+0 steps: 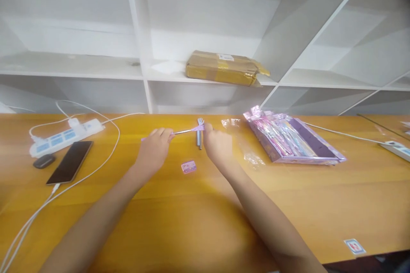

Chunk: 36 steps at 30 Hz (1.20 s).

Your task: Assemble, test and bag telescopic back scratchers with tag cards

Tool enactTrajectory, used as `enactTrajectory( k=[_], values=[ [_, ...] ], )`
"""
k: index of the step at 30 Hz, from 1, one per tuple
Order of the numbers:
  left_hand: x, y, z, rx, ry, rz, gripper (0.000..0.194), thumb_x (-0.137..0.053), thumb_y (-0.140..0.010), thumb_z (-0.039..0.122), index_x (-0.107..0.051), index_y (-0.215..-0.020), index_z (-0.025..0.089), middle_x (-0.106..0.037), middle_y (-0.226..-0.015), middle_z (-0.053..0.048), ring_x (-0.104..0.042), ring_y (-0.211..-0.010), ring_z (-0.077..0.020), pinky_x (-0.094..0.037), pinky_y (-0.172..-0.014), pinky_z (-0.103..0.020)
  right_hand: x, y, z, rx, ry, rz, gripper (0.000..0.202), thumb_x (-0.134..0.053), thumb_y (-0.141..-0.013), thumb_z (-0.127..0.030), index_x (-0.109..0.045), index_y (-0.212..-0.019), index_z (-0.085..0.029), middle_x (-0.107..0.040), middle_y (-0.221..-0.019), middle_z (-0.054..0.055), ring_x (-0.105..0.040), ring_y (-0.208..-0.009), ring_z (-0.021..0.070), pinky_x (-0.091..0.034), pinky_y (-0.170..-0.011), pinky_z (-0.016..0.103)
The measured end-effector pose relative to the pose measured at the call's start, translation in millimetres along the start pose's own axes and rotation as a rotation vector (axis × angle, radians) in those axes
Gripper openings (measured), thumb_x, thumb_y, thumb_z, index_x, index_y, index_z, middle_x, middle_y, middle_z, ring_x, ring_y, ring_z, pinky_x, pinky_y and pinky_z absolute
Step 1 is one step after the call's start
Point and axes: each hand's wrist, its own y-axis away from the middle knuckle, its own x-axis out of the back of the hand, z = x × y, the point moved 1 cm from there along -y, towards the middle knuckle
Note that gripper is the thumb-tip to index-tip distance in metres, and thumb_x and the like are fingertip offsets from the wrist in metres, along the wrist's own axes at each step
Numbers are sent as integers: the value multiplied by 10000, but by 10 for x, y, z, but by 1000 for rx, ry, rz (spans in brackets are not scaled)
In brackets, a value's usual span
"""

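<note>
Desk: What is at the center?
Field: A slim stick (183, 131), silver-shafted with a fanned purple end, spans a person's two bare hands above the table (192, 222).

Desk: And the grip?
Field: The left hand (153, 149), at nine o'clock, closes around the handle; the right hand (218, 145), at three, pinches at the purple end, its fingertips blurred.

Desk: What lies nearest?
Field: A blue-gray piece with a hand-shaped head (198, 138) lies just beyond the purple end, pointing to twelve; a small pink card (188, 166) rests at six.

Desk: Farther out?
Field: At three, clear wrappers (254, 159) lie before a purple tray (323, 161) of packaged, colorful items. At nine sits a white power strip (67, 137); toward eight, a dark phone (69, 163) and a small black case (44, 161). A taped brown package (224, 68) occupies a white shelf at one o'clock.
</note>
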Motion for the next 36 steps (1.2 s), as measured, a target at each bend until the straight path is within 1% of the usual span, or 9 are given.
enactTrajectory(
  k=[4, 9, 15, 20, 23, 26, 30, 34, 36],
  values=[
    [-103, 192, 139, 7, 210, -443, 269, -416, -1061, 354, -584, -901, 219, -661, -721, -32, -578, -562, -183, -317, -551, -301, -235, 118, 193, -2, -142, -54, 244, -432, -1073, -218, -597, -1241, -155, -759, -933, 134, -739, -803, 231, -377, -640, 269],
    [-407, 708, 327, 157, 805, -756, 385, -378, -1056, 586, -505, -945, 240, -648, -657, 35, -559, -413, -127, -371, -435, -227, -664, 322, 472, -57, -271, -73, 356, -385, -1116, -437, -638, -1266, -237, -781, -987, 78, -726, -815, 209, -391, -666, 268],
    [-736, 1148, 281, 392, 1113, -586, 459, -389, -1033, 676, -396, -865, 249, -506, -527, 106, -391, -316, -76, -294, -331, -168, -968, 317, 1106, -163, -303, 8, 287, -420, -1070, -299, -684, -1131, -204, -752, -1111, 94, -698, -957, 211, -428, -781, 281],
    [-759, 1159, 263, 404, 1163, -563, 468, -413, -1028, 683, -416, -873, 241, -510, -541, 105, -369, -318, -60, -303, -327, -152, -1055, 210, 1598, -337, -229, 131, 360, -414, -1059, -318, -662, -1246, -136, -636, -1302, 208, -609, -1186, 324, -412, -1001, 420],
    [-749, 1133, 236, 442, 1191, -552, 473, -407, -1026, 691, -445, -900, 237, -496, -538, 107, -361, -317, -59, -309, -326, -150, -1163, 233, 1798, -418, -210, 120, 487, -564, -1002, -444, -623, -1309, -70, -588, -1341, 287, -528, -1283, 420, -404, -1040, 508],
    [-748, 1124, 209, 461, 1221, -557, 474, -420, -1022, 690, -458, -905, 233, -491, -544, 106, -364, -323, -56, -328, -336, -150, -1274, 263, 1955, -460, -242, 73, 590, -679, -922, -493, -622, -1301, -44, -616, -1307, 296, -545, -1259, 424, -442, -1019, 490],
    [-757, 1128, 201, 455, 1245, -560, 473, -434, -1020, 687, -513, -965, 224, -483, -556, 100, -391, -353, -61, -314, -345, -145, -1312, 251, 2096, -503, -332, 75, 574, -634, -937, -401, -591, -1381, -39, -705, -1163, 231, -647, -1125, 340, -487, -970, 421],
    [-767, 1121, 196, 458, 1250, -500, 477, -419, -1036, 667, -557, -1169, 230, -467, -575, 104, -388, -375, -68, -326, -358, -151, -1194, 222, 2085, -448, -472, 65, 293, -628, -904, -332, -761, -1070, -130, -735, -937, 130, -681, -917, 271, -509, -881, 382],
    [-775, 1115, 187, 463, 1248, -478, 516, -421, -1040, 660, -541, -1311, 238, -458, -597, 104, -378, -383, -71, -321, -354, -157, -1073, 228, 1986, -402, -547, 70, 302, -606, -930, -381, -775, -1025, -149, -727, -894, 106, -676, -846, 239, -521, -827, 362]
  ],
)
